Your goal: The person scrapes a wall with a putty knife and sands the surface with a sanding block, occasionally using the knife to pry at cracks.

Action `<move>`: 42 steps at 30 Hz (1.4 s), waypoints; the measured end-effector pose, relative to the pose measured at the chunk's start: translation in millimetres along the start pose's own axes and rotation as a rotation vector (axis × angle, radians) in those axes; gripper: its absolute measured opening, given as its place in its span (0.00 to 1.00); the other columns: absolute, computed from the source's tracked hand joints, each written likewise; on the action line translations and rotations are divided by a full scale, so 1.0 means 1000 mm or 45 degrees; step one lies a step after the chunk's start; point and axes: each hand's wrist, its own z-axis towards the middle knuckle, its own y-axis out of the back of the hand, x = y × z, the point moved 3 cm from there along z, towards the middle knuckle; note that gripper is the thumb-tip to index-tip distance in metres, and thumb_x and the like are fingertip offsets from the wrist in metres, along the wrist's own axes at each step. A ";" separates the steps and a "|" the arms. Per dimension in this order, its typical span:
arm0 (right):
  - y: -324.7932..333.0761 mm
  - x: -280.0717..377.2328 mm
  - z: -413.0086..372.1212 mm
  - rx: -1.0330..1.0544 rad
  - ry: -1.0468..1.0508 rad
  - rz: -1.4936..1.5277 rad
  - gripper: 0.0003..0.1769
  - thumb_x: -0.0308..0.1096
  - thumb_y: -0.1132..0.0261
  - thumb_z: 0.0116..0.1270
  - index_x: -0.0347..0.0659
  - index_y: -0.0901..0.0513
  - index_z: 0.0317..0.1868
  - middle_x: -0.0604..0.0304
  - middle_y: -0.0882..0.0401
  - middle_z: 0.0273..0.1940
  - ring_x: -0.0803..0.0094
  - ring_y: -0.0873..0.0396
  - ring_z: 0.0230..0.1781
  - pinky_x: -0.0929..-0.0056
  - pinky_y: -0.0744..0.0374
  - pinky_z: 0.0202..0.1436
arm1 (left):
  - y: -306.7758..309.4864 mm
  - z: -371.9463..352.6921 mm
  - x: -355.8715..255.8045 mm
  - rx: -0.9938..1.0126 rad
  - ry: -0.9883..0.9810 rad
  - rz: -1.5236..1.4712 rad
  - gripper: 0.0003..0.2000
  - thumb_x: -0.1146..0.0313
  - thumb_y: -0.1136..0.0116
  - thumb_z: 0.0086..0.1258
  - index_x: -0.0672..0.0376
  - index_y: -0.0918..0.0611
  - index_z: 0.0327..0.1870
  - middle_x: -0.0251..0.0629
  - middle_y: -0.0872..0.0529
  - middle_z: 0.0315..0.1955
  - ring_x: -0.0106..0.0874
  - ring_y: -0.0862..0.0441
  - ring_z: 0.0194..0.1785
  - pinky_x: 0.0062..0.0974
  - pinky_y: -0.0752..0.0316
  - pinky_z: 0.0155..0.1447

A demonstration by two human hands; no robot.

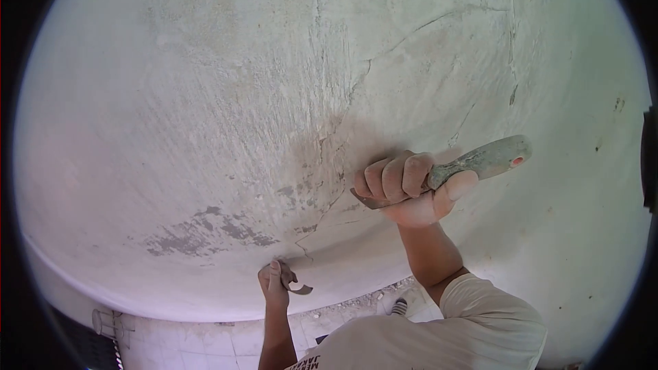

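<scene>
In the head view, my right hand (404,185) is closed around a putty knife (483,157) with a worn, plaster-smeared grey-green handle. The handle points up to the right, and a corner of the dark blade (367,199) shows below the fingers, close to the wall (240,109). Dust coats the fingers. Lower down, my left hand (275,279) is closed on a small curved strip (300,290), dark on one side; its material cannot be made out. A jagged crack (319,226) runs down the wall between the hands.
Rough scraped plaster and long cracks (425,24) cover the upper wall. Grey bare patches (212,229) lie lower left. Crumbs of debris (336,306) line the wall's foot on the tiled floor (205,346). A wire-like frame (110,322) stands at lower left.
</scene>
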 end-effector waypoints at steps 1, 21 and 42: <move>0.001 0.003 -0.004 -0.011 -0.040 -0.015 0.39 0.78 0.60 0.61 0.49 0.44 0.18 0.69 0.50 0.13 0.73 0.52 0.16 0.70 0.47 0.24 | -0.006 -0.002 -0.001 -0.100 0.051 -0.083 0.27 0.47 0.56 0.75 0.58 0.28 0.18 0.32 0.31 0.13 0.24 0.33 0.16 0.24 0.33 0.22; 0.109 0.079 -0.067 0.305 -0.293 0.325 0.38 0.71 0.46 0.62 0.45 0.41 0.14 0.65 0.45 0.10 0.71 0.47 0.11 0.69 0.43 0.18 | -0.114 -0.010 -0.211 -1.018 -1.422 0.587 0.20 0.85 0.56 0.63 0.72 0.27 0.59 0.47 0.29 0.63 0.38 0.30 0.66 0.29 0.32 0.64; 0.092 0.074 -0.074 0.261 -0.197 0.390 0.41 0.70 0.49 0.63 0.32 0.24 0.40 0.61 0.31 0.16 0.71 0.34 0.14 0.67 0.29 0.24 | -0.120 -0.096 0.039 -0.410 0.056 1.151 0.22 0.71 0.61 0.76 0.64 0.38 0.70 0.52 0.40 0.70 0.45 0.52 0.77 0.48 0.61 0.75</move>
